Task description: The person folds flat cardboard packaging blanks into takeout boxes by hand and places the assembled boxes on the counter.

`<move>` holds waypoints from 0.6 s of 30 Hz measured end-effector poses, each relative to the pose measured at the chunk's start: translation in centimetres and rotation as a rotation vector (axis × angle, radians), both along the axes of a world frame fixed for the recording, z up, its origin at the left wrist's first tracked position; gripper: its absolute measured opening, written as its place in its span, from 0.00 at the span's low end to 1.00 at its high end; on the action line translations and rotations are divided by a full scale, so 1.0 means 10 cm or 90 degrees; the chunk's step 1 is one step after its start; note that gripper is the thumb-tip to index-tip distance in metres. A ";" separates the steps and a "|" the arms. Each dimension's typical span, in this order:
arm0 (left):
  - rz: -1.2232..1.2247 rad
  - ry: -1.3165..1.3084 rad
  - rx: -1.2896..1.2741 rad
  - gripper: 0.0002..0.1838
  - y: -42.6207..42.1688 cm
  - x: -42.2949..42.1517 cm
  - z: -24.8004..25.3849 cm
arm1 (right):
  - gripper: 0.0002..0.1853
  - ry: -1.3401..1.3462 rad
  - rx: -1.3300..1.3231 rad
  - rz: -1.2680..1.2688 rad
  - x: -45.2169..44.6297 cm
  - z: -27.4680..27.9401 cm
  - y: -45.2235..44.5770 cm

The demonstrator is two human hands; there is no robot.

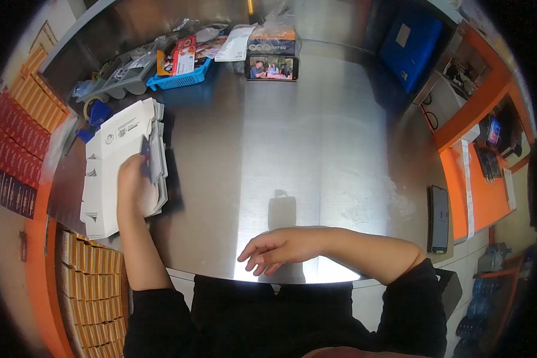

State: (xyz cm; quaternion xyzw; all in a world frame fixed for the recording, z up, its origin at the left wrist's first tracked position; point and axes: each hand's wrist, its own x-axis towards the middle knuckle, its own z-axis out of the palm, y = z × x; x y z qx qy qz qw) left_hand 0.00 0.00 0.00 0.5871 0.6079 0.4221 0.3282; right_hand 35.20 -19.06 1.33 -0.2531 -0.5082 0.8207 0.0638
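A stack of flat white die-cut cardboard sheets [104, 179] with small black print lies at the left of the metal table. My left hand [132, 176] is on the right part of this stack, with a dark flat edge showing beside its fingertips; its fingers are partly hidden, and I cannot tell whether it grips a sheet. My right hand [271, 250] hovers over the table's front edge, palm down, fingers loosely bent and apart, holding nothing.
On the metal table [209, 149] are a blue basket [182, 78], a grey tray [122, 77], a tape dispenser [98, 112] and a phone [272, 68] propped against a box [272, 45]. Another phone [438, 219] lies at the right edge. A blue folder [410, 48] leans behind.
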 end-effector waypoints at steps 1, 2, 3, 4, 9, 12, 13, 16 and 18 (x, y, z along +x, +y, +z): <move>0.097 -0.056 -0.081 0.19 -0.04 -0.06 0.06 | 0.20 0.003 -0.004 0.000 0.00 0.03 -0.03; 0.195 -0.112 -0.163 0.15 -0.08 -0.10 0.10 | 0.21 0.006 -0.007 0.000 0.00 0.06 -0.06; 0.195 -0.121 -0.153 0.15 0.02 -0.08 0.11 | 0.21 -0.001 0.004 0.003 0.01 0.01 0.08; 0.192 -0.142 -0.190 0.13 -0.04 -0.05 0.16 | 0.20 -0.004 0.005 0.000 0.02 0.01 0.07; 0.196 -0.259 -0.143 0.10 -0.06 -0.10 0.12 | 0.19 0.004 0.007 -0.002 0.00 -0.01 0.06; 0.268 -0.431 0.001 0.10 -0.10 -0.16 0.20 | 0.19 0.001 0.022 -0.002 0.00 0.01 0.06; 0.265 -0.430 0.000 0.10 -0.13 -0.16 0.23 | 0.19 -0.005 0.016 -0.002 0.00 0.01 0.05; 0.208 -0.561 0.013 0.10 -0.26 -0.02 0.39 | 0.19 -0.006 0.005 -0.005 0.00 -0.01 0.05; 0.130 -0.572 -0.019 0.10 -0.19 -0.02 0.30 | 0.19 -0.002 -0.001 -0.006 -0.01 -0.01 0.05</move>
